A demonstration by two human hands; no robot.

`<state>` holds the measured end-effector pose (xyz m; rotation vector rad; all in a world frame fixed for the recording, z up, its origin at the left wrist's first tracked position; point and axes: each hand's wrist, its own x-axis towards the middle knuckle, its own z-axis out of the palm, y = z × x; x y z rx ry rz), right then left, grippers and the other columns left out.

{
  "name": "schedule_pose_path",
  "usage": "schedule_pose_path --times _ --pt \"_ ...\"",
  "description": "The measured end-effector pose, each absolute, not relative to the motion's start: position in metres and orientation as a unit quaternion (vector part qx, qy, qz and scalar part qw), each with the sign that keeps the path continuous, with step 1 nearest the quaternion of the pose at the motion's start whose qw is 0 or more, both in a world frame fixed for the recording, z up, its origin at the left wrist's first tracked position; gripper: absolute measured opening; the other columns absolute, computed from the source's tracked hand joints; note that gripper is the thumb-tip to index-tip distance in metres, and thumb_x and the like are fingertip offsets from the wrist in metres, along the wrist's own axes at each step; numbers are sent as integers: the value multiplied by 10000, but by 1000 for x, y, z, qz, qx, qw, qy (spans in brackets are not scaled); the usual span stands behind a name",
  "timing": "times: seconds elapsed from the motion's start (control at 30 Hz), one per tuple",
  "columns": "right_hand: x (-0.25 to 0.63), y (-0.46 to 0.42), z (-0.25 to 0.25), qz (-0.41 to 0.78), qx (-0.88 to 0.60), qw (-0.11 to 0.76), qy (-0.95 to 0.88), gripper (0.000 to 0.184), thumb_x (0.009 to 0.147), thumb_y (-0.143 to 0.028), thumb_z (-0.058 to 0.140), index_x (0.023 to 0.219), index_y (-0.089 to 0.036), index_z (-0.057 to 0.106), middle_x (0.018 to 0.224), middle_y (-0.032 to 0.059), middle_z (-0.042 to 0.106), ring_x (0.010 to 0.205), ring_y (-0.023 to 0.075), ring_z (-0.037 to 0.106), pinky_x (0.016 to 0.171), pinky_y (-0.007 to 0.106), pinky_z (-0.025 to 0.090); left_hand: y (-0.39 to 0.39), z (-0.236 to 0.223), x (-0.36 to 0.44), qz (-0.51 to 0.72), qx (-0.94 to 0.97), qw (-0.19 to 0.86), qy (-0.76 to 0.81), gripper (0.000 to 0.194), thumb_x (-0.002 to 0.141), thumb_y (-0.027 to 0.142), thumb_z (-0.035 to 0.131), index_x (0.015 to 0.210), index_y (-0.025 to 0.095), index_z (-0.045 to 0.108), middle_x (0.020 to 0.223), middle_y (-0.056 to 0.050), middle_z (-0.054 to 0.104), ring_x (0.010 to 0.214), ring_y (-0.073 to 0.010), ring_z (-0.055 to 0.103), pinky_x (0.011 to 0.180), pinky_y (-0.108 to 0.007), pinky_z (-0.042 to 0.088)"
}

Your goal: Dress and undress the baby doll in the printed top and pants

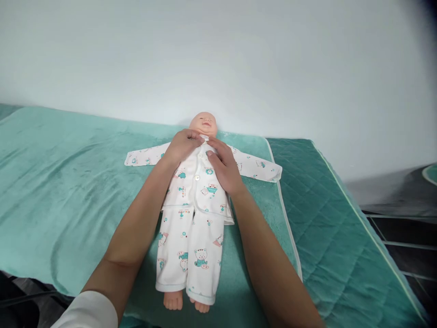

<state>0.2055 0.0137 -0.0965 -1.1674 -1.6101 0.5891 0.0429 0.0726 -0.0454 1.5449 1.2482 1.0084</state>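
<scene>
White cuff (90, 310) on the left forearm sat nearest the camera, low in view. Both forearms ran forward over a baby doll (204, 122), which lay face up on a green blanket (78, 182), head close to the wall (205, 59), feet toward the wearer. Left hand (186, 145): fingers drawn close at the collar of the printed pajama top (206, 191). Right hand (225, 165): on the chest, thumb somewhat apart from bent fingers. Whether either pinched cloth, could not tell. Risks, by my judgement: a hard tug at the collar could have dragged the doll or rucked the blanket, its fabric being loose and already rippled; uneven front edges could have left a button (197, 177) misaligned. Knuckles blocked much of the neckline. Sleeves spread outward; arms inside not visible. Matching pajama pants (187, 250) reached the ankles. Quilted pad (337, 228) showed beyond the blanket's piped edge, metal rails (409, 246) past it. The wall limited room behind the head.
</scene>
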Motion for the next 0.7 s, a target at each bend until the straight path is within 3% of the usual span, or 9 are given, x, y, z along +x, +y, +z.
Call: schedule_pose_path --times 0.27,0.7 --pt "203 14 -98 257 -487 519 -653 397 979 -508 557 1295 -286 648 1530 53 557 1461 235 451 1234 487 382 73 -45 45 414 558 515 501 148 767 237 719 680 150 636 740 8 622 667 -102 540 665 -251 412" --pt "205 12 -96 265 -489 516 -652 414 983 -564 559 1293 -302 643 1526 54 550 1466 238 449 1260 497 360 78 -51 46 404 640 414 505 254 831 232 625 599 173 541 664 20 524 647 -110 455 632 -273 354"
